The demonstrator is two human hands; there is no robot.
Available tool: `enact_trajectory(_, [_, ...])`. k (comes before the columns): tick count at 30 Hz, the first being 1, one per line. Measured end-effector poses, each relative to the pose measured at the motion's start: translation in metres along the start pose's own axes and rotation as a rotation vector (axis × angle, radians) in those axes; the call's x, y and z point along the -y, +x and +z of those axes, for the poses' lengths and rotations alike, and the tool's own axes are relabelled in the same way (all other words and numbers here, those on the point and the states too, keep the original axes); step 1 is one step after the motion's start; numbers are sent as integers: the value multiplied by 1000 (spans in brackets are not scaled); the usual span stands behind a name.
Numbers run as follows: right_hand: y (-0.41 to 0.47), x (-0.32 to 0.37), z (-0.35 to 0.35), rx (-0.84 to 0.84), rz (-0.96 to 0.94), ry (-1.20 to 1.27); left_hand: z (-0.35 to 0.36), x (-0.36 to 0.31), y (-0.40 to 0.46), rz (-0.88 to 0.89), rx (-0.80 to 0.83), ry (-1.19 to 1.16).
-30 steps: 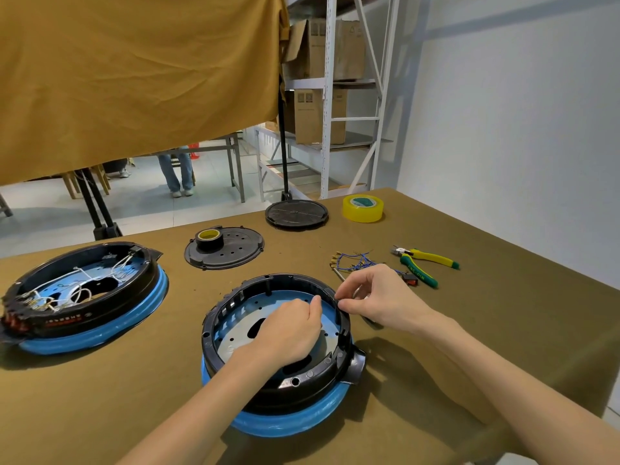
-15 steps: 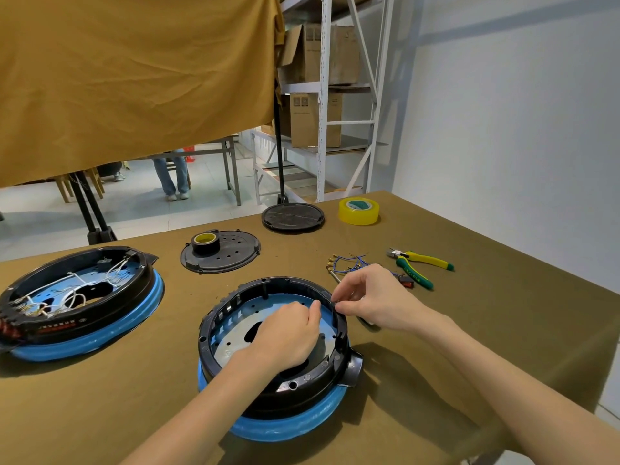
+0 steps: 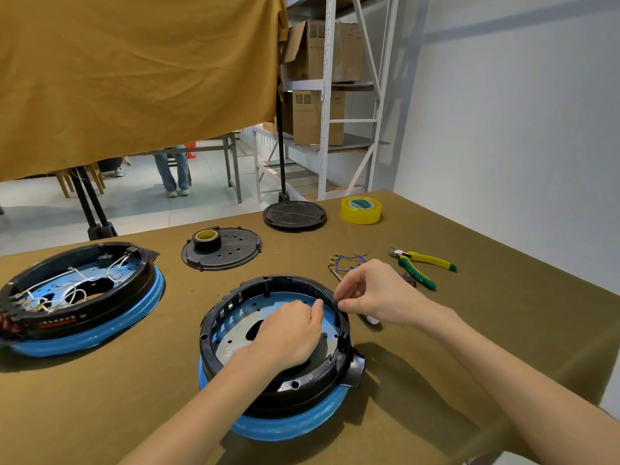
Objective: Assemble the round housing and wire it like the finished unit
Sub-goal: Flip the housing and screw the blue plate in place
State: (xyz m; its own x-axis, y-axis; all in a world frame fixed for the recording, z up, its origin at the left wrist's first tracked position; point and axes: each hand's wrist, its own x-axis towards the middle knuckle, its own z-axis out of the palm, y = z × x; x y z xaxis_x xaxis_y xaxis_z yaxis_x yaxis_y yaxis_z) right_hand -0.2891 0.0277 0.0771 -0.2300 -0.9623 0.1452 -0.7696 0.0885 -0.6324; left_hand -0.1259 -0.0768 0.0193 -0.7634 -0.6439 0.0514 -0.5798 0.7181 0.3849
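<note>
Both hands (image 3: 288,333) unmoved — curled inside ribbed black round housing (image 3: 235,298).

Plastic, metal and cloth on the bench

The round housing (image 3: 268,333) had a matt black plastic ring, a dull silvery metal plate inside and a glossy blue band below; the finished unit (image 3: 77,297) at left looked the same, with white cord-like wires. The table (image 3: 486,330) wore matt olive-brown cloth. The far tape roll (image 3: 361,210) was shiny yellow; the pliers (image 3: 419,266) had smooth yellow-green grips and metal jaws.
</note>
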Motion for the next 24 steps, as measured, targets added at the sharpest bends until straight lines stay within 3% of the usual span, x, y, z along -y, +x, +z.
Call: enact_trajectory(24, [8,7,-15,129,28,-47,1,1,1,8,-3,23])
